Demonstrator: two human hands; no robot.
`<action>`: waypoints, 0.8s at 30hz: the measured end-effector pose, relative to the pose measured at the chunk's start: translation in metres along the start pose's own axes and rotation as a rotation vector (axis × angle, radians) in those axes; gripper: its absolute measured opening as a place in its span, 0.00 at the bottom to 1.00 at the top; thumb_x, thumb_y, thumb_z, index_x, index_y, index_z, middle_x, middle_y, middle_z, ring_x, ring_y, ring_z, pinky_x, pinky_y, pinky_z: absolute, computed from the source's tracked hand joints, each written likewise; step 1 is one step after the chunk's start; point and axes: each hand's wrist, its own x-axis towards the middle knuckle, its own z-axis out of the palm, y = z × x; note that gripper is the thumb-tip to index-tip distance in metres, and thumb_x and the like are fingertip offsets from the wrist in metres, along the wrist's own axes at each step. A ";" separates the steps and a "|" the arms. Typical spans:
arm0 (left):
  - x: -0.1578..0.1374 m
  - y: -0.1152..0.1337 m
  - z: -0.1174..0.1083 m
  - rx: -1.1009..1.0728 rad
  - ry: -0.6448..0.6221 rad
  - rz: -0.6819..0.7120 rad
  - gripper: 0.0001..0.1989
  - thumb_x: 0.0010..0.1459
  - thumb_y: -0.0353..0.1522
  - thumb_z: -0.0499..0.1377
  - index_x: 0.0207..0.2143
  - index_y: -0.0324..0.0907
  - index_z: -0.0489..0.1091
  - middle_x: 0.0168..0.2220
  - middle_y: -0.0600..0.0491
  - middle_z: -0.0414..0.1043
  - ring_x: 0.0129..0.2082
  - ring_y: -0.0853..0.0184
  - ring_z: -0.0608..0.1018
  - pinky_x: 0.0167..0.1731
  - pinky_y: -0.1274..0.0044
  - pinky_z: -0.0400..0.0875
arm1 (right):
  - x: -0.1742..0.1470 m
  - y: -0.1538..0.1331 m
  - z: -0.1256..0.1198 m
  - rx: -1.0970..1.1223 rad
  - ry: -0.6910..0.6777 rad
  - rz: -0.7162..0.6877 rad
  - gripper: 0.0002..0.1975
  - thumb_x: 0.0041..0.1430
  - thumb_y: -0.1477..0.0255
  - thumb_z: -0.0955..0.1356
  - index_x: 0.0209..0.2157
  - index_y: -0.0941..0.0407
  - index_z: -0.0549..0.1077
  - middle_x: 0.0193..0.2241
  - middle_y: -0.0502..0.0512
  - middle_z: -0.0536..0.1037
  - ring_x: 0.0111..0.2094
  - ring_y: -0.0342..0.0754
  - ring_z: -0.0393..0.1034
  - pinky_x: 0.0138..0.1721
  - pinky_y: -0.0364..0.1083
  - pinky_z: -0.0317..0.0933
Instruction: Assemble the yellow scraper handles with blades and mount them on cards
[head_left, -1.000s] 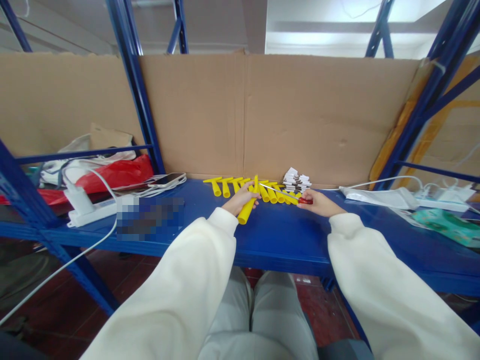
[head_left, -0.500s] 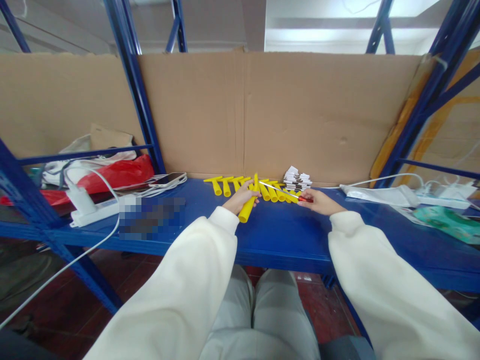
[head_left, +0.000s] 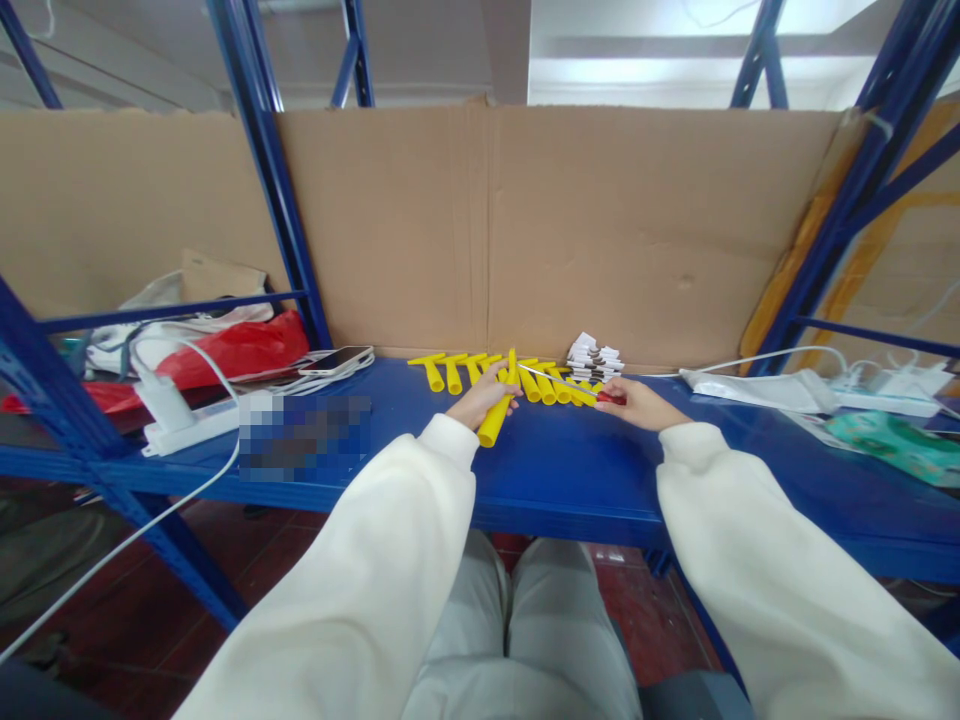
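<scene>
My left hand (head_left: 480, 396) is closed around a yellow T-shaped tube piece (head_left: 493, 421), its round end tilted down toward me. In my right hand (head_left: 636, 403) is a screwdriver with a red handle (head_left: 611, 398) and a long thin metal shaft (head_left: 559, 379). The shaft points left, and its tip reaches the upper part of the held yellow piece; whether it is inserted I cannot tell. Behind both hands, several similar yellow T-shaped pieces (head_left: 454, 376) lie in a row on the blue shelf (head_left: 570, 470). Small white pieces (head_left: 592, 357) are stacked behind the row's right end.
A cardboard sheet (head_left: 600, 230) stands along the back. To the left are a phone (head_left: 337, 361), a white power strip (head_left: 187, 428) with cables and a red bag (head_left: 262, 345). On the right lie a white packet (head_left: 761, 390) and a green packet (head_left: 900, 445). Blue posts (head_left: 281, 190) frame the shelf.
</scene>
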 end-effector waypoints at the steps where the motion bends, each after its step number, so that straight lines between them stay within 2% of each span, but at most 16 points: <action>1: 0.000 0.000 0.000 0.004 -0.002 -0.005 0.35 0.58 0.19 0.53 0.67 0.43 0.54 0.28 0.56 0.71 0.18 0.74 0.71 0.18 0.84 0.64 | 0.000 0.000 0.000 0.022 0.017 0.008 0.27 0.45 0.42 0.70 0.28 0.52 0.66 0.27 0.55 0.77 0.30 0.51 0.71 0.33 0.50 0.66; 5: 0.000 0.000 0.000 0.021 0.002 -0.009 0.35 0.58 0.20 0.54 0.67 0.43 0.55 0.30 0.55 0.72 0.19 0.74 0.71 0.18 0.84 0.64 | -0.001 0.000 0.000 0.042 0.049 -0.017 0.30 0.43 0.40 0.70 0.26 0.51 0.61 0.23 0.52 0.73 0.27 0.48 0.68 0.30 0.47 0.63; 12: -0.002 0.001 0.000 0.007 0.010 0.019 0.35 0.58 0.19 0.54 0.67 0.44 0.54 0.32 0.53 0.73 0.19 0.74 0.71 0.19 0.83 0.65 | -0.002 -0.005 -0.002 -0.073 -0.043 -0.028 0.25 0.55 0.44 0.64 0.24 0.52 0.66 0.20 0.52 0.72 0.25 0.48 0.65 0.29 0.47 0.60; 15: -0.005 0.004 0.002 0.000 0.012 0.012 0.35 0.58 0.18 0.53 0.67 0.43 0.54 0.29 0.55 0.71 0.18 0.75 0.69 0.18 0.84 0.63 | -0.001 -0.005 -0.001 -0.073 -0.017 -0.032 0.26 0.52 0.43 0.65 0.25 0.52 0.68 0.22 0.53 0.73 0.26 0.48 0.65 0.30 0.47 0.60; 19: -0.007 0.005 0.002 0.007 -0.001 0.014 0.34 0.58 0.18 0.53 0.66 0.42 0.54 0.30 0.55 0.71 0.17 0.75 0.70 0.18 0.84 0.63 | 0.000 -0.002 -0.001 -0.038 0.094 -0.044 0.29 0.44 0.39 0.69 0.25 0.52 0.63 0.24 0.52 0.73 0.27 0.47 0.65 0.30 0.47 0.61; 24: -0.007 0.005 0.002 0.017 0.016 0.026 0.34 0.59 0.18 0.53 0.66 0.43 0.53 0.31 0.55 0.71 0.17 0.75 0.70 0.18 0.83 0.63 | -0.001 -0.004 -0.003 -0.066 0.061 -0.070 0.27 0.50 0.42 0.68 0.24 0.52 0.63 0.23 0.52 0.73 0.26 0.47 0.64 0.30 0.46 0.60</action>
